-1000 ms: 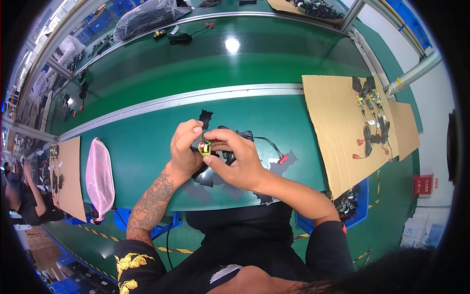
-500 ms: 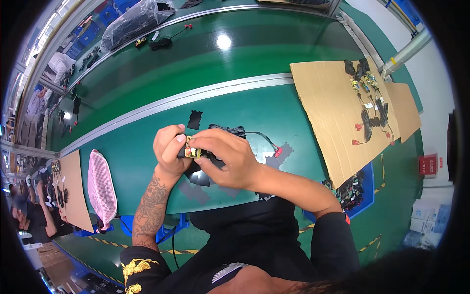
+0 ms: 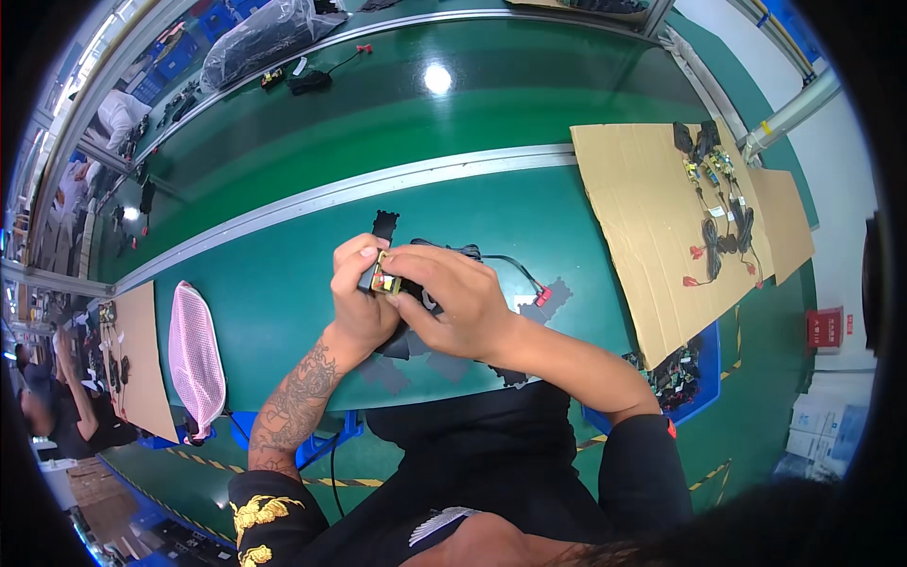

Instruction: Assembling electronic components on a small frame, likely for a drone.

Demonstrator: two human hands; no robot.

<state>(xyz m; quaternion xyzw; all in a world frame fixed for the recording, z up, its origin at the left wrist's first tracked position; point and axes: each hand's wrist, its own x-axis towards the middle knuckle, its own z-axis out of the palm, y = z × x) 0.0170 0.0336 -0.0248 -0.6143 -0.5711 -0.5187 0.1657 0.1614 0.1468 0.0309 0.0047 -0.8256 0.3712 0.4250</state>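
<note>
My left hand is closed around a small black block-like part, which looks like a casing. Against it sits a small circuit board with yellow edges and tiny components. My right hand pinches the board between thumb and fingertips, its other fingers curled over dark parts I cannot make out. Just beyond the right hand lies a bundled black cable, whose end runs right to a red connector. A notched black sheet lies beyond my left fingertips.
Dark notched sheets lie around my hands on the green table. A pink mesh item is at left. Cardboard at right carries boards with cables; below it stands a blue bin. A metal rail crosses behind.
Both hands have shifted slightly right with the board and casing. The left fingers now sit higher around the casing, and the board is turned a little.
</note>
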